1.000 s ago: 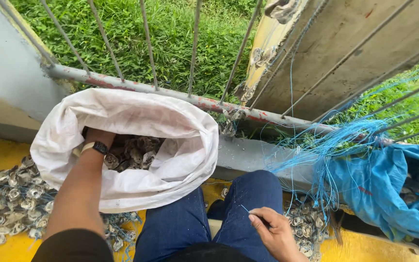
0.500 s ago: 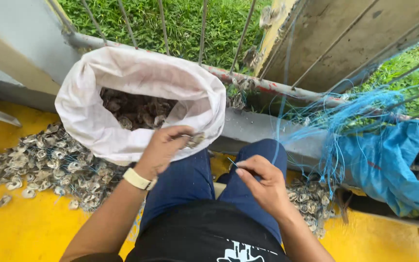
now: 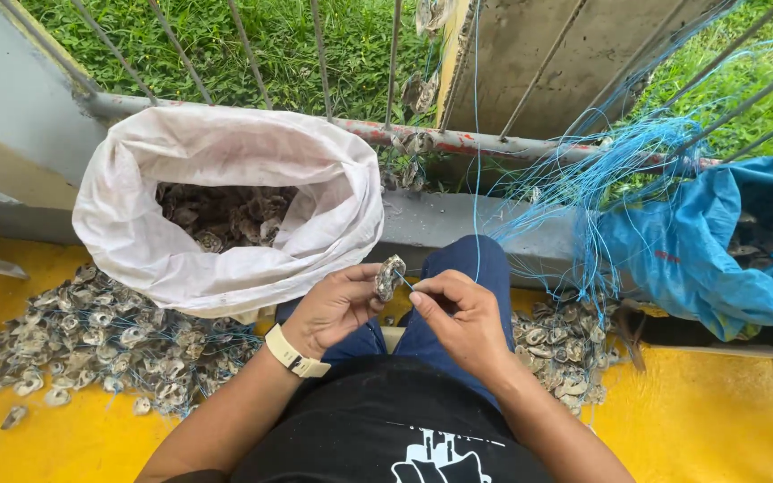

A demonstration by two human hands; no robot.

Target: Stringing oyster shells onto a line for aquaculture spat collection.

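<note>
Since before: our left hand (image 3: 335, 309) has come out of the white sack (image 3: 225, 259) with one shell, and both hands now meet over our lap
Left fingers: we pinch a grey oyster shell (image 3: 390, 276) upright between thumb and fingertips, closed on its lower edge
Right fingers: narrow, pinched on something thin, seemingly the end of a blue line (image 3: 476, 161) right beside the shell; our right hand (image 3: 460, 320) nearly touches the left
Shell's place: held above our blue-trousered knees, just in front of the sack's mouth
Step in hand: we judge this to be threading the shell onto the line
Next move calls for: a steady shell and the line's tip guided through a hole we cannot see from here
Around us: loose shells (image 3: 91, 344) heaped on the yellow floor (image 3: 700, 420) at left, more at right, tangled blue line on the rail (image 3: 458, 141), a blue sack (image 3: 717, 250) far right
</note>
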